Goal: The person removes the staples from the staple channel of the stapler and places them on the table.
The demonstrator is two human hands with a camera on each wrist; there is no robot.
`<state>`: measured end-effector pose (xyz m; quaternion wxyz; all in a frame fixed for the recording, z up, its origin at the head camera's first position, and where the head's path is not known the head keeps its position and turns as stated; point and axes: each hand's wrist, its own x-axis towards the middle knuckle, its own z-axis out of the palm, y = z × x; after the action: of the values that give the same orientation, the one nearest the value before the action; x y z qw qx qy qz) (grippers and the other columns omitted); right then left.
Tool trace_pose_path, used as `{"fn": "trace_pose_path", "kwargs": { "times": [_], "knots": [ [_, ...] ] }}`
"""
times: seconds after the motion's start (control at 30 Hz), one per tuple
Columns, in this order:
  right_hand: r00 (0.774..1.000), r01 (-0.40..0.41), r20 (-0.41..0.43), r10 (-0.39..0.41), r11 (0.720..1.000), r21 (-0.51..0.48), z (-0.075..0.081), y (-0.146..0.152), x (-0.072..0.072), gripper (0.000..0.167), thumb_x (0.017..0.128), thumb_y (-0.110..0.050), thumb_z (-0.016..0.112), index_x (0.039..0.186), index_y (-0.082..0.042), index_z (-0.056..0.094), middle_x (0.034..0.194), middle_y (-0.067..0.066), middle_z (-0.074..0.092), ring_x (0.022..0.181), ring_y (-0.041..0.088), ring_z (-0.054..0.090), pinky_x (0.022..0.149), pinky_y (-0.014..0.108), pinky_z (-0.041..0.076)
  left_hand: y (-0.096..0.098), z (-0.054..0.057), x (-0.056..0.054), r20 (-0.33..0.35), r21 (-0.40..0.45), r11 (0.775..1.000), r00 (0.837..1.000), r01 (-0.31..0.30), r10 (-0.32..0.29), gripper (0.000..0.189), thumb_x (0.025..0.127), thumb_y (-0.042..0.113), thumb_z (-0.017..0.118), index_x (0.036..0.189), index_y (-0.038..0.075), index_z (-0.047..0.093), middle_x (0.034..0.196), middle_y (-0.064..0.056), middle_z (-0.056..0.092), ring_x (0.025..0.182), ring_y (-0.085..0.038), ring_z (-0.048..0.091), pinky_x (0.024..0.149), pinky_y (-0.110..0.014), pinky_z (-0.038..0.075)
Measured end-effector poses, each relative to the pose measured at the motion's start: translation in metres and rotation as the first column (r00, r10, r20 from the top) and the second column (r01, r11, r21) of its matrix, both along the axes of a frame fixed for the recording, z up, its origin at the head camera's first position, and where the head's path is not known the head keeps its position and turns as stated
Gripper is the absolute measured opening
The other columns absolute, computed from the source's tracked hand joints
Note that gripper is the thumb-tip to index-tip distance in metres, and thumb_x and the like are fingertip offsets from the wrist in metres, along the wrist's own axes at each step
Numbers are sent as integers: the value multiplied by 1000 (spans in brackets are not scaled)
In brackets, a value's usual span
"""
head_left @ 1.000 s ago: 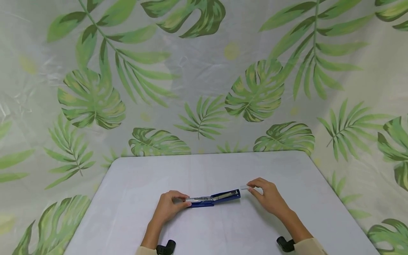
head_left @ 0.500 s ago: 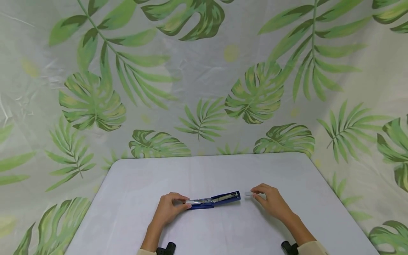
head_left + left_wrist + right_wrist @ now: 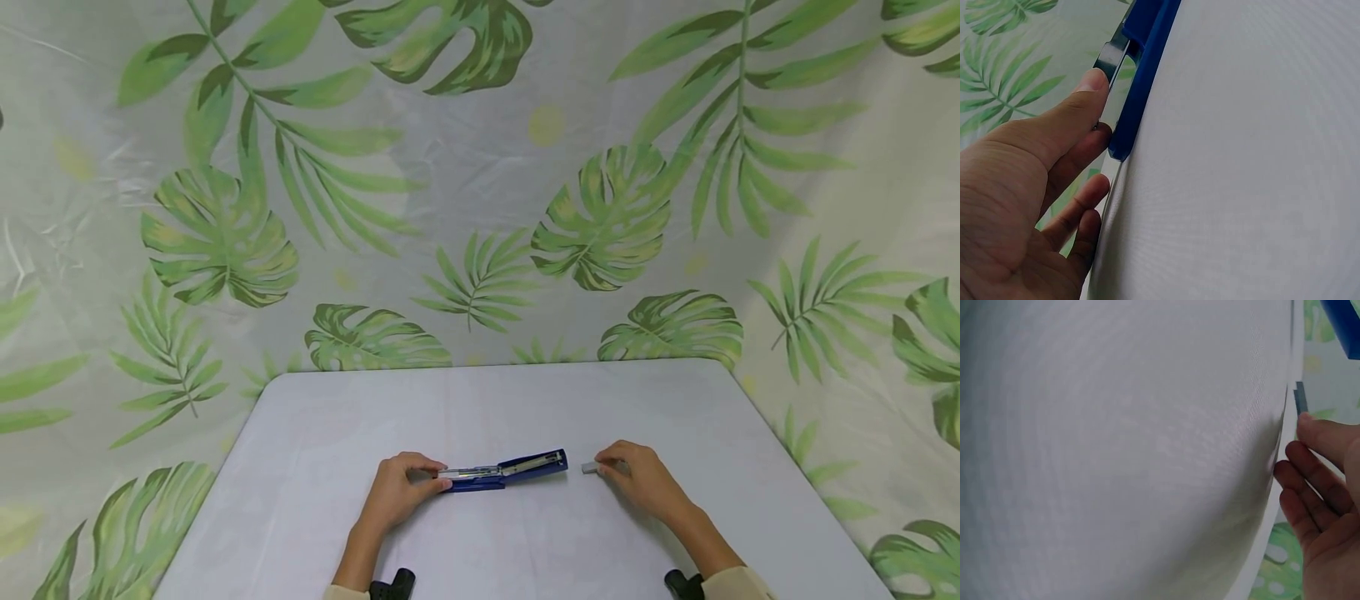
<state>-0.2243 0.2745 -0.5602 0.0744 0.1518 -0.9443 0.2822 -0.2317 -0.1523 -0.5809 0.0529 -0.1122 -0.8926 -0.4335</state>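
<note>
Sleeves: the left cuff and the right cuff, both pale beige, showed at the bottom edge of the head view.
Wrist gear: a black device sat at the left wrist, and a second black device at the right.
Left hand: the left hand had a narrow grip, thumb and finger pinching the near-left end of the blue stapler; in its wrist view the thumb lay on the metal part, and two lower fingers were bent, clear of the stapler.
Right hand: the right hand pinched a small grey strip at the tips of thumb and finger, the other fingers half bent below.
Stapler: it lay in front of the person, about midway across the table, unfolded almost flat; the silver rail showed along its left half, above the blue base, while the blue top cover reached right and tilted slightly up. Whether the base touched the cloth could not be told.
Grey strip: its free end pointed left toward the tip of the cover, near it but apart.
Table: white-covered, with rounded far corners.
Backdrop: behind the table hung a pale sheet printed with green leaves and faint yellow dots.
</note>
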Motion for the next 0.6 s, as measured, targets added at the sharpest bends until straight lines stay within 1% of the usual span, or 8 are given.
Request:
{"fn": "trace_pose_path", "kwargs": {
  "times": [0.1,0.23,0.33,0.43,0.6],
  "knots": [
    [1000,-10,13,10,999,41,-1,1,0,12,91,-11,78,102,-14,79,101,-5,75,100,22,71,93,46,57,-1,0,1,2,0,1000,1000,0,0,21,77,47,89,93,35,82,85,24,72,101,-11,69,97,-44,53],
    [1000,-24,6,24,994,109,-1,1,-2,11,90,-12,78,100,-15,79,102,-4,73,102,25,69,93,48,55,-1,0,1,-8,2,1000,1000,3,-3,21,77,47,89,93,35,82,85,23,72,101,-11,69,97,-44,53],
    [1000,-16,11,15,990,142,1,0,-2,9,89,-12,79,97,-16,80,103,-3,72,103,26,68,94,49,55,-1,0,0,-10,6,1000,1000,3,-3,21,77,46,89,93,35,82,85,22,73,102,-11,69,97,-44,53],
    [1000,-11,24,7,988,151,1,-1,-3,10,88,-11,80,97,-15,80,103,-2,73,103,27,68,94,50,55,-1,0,0,-7,7,1000,1000,3,-3,21,77,45,90,93,34,82,86,22,73,102,-11,69,98,-45,53],
    [999,-11,40,6,991,130,2,-2,-3,11,88,-10,80,98,-13,80,102,0,74,103,29,68,94,51,55,-1,0,0,-3,7,1000,1000,4,-4,21,77,46,89,94,34,82,87,20,74,104,-13,69,99,-47,52]
  ]
}}
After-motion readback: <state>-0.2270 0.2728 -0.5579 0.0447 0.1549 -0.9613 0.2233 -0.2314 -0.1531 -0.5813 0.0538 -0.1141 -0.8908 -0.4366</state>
